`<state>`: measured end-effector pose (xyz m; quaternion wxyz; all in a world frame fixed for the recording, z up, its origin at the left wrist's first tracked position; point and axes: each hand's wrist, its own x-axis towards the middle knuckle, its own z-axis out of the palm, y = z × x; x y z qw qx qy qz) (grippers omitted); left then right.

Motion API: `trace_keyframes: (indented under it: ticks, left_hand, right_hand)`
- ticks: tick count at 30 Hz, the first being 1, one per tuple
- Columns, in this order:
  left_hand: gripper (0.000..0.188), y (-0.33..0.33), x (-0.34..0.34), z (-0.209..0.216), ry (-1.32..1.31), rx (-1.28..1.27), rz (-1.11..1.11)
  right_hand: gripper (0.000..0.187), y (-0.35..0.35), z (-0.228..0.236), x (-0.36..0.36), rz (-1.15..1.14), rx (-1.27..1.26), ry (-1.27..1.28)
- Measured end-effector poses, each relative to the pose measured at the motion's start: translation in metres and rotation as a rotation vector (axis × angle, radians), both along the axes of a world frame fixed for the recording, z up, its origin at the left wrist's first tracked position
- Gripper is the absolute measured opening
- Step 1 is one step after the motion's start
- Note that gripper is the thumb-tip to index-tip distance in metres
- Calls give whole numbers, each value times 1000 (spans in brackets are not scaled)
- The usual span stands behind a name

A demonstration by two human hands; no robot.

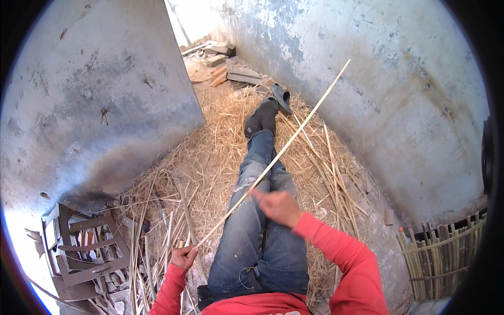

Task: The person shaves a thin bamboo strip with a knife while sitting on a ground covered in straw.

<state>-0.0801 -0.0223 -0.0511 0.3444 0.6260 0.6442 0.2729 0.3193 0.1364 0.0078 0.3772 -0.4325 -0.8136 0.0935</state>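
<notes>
A long, thin, pale strip [307, 118], which looks like split bamboo, slants across my legs from lower left to upper right. My left hand [183, 257] is closed around its lower end, beside my left thigh. Over my thighs, my right hand [280, 207] is curled, its finger side close to the strip's middle. Blur there hides whether it touches the strip or grips something small. My legs in worn blue jeans [247, 223] stretch forward, and a dark grey shoe [282, 98] shows at the far end.
Straw-like shavings [220, 131] and loose strips [331, 168] cover the floor. A broken brown frame [92, 244] stands at left; a bundle of upright sticks [443, 257] at right. Stained walls [388, 105] rise on both sides. Bricks and slabs [242, 72] lie near the bright opening.
</notes>
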Motion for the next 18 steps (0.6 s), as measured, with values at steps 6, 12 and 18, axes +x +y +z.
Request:
trace_keyframes:
  ticks: [6,12,18]
  left_hand:
    - [28,-4,-11,-18,-71,33,46]
    - [31,4,-3,3,-25,-78,4]
    - [32,-5,-14,-14,-119,-79,3]
  right_hand:
    - [32,62,16,46,-460,1,336]
    - [35,40,11,28,-286,-16,79]
    - [35,44,12,30,-304,-54,-40]
